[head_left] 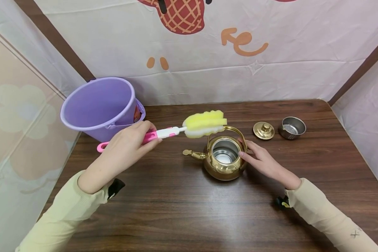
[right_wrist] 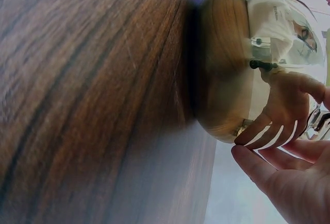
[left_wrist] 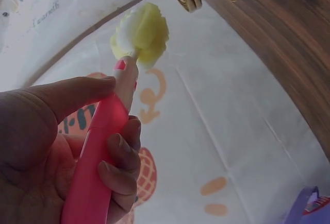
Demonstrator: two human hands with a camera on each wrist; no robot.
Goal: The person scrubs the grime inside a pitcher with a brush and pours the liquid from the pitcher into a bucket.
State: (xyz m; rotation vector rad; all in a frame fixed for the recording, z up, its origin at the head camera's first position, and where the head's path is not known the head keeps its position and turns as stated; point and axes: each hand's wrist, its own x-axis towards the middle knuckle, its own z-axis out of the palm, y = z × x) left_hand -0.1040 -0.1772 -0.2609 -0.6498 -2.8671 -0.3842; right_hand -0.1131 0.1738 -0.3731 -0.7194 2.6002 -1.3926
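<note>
My left hand (head_left: pixel 129 141) grips the pink and white handle of a sponge brush (head_left: pixel 204 123), fingers curled round it. The brush has a yellow and white sponge head, held above and behind the teapot's opening. In the left wrist view the thumb lies along the handle (left_wrist: pixel 105 126). A shiny gold teapot (head_left: pixel 225 171) stands lidless on the table, spout to the left, its steel inside showing. My right hand (head_left: pixel 264 161) holds the teapot's right side, thumb at the rim. In the right wrist view its fingertips (right_wrist: pixel 245 154) touch the polished body.
A purple bucket (head_left: pixel 100 131) stands at the back left, beside the left hand. The gold lid (head_left: pixel 263 131) and a small steel strainer cup (head_left: pixel 292 128) sit right of the teapot. A printed cloth (head_left: pixel 189 80) hangs behind the brown wooden table (head_left: pixel 189 217).
</note>
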